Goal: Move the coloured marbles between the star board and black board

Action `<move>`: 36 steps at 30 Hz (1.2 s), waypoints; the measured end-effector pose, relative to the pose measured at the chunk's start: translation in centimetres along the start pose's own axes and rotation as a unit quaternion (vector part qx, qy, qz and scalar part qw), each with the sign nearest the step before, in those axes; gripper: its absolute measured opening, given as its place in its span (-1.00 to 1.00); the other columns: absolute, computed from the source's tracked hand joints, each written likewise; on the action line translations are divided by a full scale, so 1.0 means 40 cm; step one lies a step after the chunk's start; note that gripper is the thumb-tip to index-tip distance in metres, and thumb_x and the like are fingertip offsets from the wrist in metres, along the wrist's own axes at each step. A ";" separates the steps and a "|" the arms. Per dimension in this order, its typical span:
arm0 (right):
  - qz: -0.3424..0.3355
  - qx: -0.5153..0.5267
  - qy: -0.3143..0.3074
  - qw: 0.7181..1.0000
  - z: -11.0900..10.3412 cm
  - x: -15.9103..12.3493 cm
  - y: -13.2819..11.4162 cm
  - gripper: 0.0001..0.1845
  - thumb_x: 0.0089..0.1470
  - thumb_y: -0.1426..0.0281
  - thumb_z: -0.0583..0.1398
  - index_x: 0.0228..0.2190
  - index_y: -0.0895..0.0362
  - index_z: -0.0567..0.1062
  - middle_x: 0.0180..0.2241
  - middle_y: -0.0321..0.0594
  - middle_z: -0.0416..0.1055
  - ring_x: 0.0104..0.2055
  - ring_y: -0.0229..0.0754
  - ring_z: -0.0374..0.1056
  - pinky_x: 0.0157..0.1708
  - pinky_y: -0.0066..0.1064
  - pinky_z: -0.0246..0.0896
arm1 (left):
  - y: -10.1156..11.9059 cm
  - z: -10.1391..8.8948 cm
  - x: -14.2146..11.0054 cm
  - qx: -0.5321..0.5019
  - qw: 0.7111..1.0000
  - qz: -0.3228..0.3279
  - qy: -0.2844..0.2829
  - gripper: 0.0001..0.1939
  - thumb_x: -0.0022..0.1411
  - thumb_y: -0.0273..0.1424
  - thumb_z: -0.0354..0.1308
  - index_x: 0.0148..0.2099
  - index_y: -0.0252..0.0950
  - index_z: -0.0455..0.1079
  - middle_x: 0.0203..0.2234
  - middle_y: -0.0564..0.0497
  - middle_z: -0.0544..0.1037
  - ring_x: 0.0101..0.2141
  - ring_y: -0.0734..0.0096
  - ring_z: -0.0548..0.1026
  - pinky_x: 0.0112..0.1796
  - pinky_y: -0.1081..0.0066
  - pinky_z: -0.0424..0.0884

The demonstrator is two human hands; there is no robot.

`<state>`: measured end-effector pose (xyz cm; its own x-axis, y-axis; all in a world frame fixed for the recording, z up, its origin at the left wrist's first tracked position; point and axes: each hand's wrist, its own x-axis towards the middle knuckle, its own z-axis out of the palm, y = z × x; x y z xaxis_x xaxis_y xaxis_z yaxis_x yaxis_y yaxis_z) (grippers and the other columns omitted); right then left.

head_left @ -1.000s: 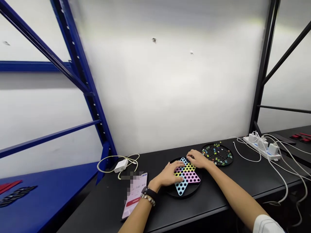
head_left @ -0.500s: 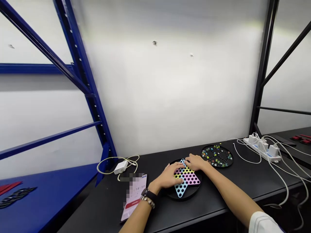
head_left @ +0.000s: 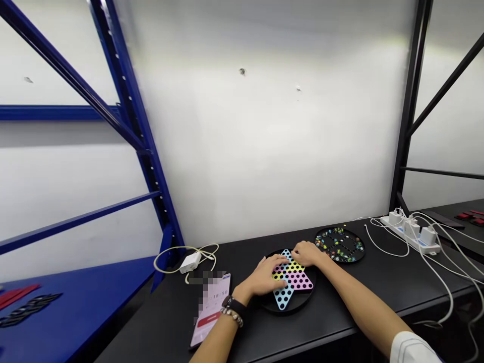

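- Multicoloured star-shaped perforated plastic game board (head_left: 301,280): middle partly hidden under both hands.
- Left hand (head_left: 260,277): fingers spread flat on it, pinching nothing.
- Right hand (head_left: 307,253): resting on its upper part; grip cannot be told.

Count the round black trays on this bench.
2: one round black tray lies under the star-shaped board, and a second round black tray, holding marbles, sits to its right.

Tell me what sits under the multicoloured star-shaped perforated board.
A round black tray shows beneath the star-shaped board, its rim visible between the points. The tray's surface under the board is covered, and the left hand and right hand hide more of the board.
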<state>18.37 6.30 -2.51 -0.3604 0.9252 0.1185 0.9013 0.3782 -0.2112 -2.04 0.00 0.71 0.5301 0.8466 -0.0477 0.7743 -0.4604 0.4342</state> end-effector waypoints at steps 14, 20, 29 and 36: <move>0.006 0.015 0.009 1.000 -0.014 -0.006 0.019 -0.65 0.07 0.29 0.08 -0.56 0.16 0.58 -0.44 -0.06 0.53 -0.41 -0.15 0.39 -0.46 -0.44 0.09 | 0.005 0.004 0.004 -0.012 1.000 0.024 -0.005 -0.38 0.08 -0.16 0.21 0.21 -0.03 0.28 0.24 0.03 0.29 0.29 0.06 0.12 0.29 -0.07 -0.20; 0.063 0.130 0.070 0.987 -0.027 0.005 0.100 -0.53 0.15 0.30 -0.01 -0.65 0.21 0.50 -0.64 -0.26 0.32 -0.57 -0.33 0.12 -0.54 -0.48 -0.09 | 0.000 0.013 0.003 -0.006 0.999 0.035 0.032 -0.47 0.12 -0.20 0.18 0.16 -0.09 0.34 0.21 0.01 0.32 0.22 0.10 0.23 0.27 0.08 0.00; 0.219 0.069 0.117 0.966 -0.056 -0.026 0.248 -0.58 0.17 0.26 0.01 -0.55 0.14 0.53 -0.46 -0.10 0.47 -0.39 -0.15 0.36 -0.42 -0.43 0.00 | 0.000 0.005 -0.004 0.098 0.981 -0.079 0.148 -0.36 0.11 0.02 0.11 0.16 -0.18 0.31 0.04 -0.10 0.41 0.07 0.04 0.34 0.06 0.13 0.24; 0.140 0.078 0.151 0.975 -0.049 -0.016 0.193 -0.74 0.15 0.31 0.05 -0.37 0.11 0.52 -0.22 -0.16 0.45 -0.10 -0.11 0.28 -0.16 -0.37 0.04 | -0.018 0.001 -0.005 0.089 0.990 -0.086 0.068 -0.30 0.11 0.14 0.01 0.19 -0.11 0.31 0.10 -0.07 0.39 0.10 0.00 0.33 0.05 0.12 0.25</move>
<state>26.03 8.58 -2.30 0.0028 0.9508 0.3098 0.8981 0.1338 -0.4190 -2.69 0.16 0.35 0.3436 0.9389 0.0190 0.9041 -0.3361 0.2639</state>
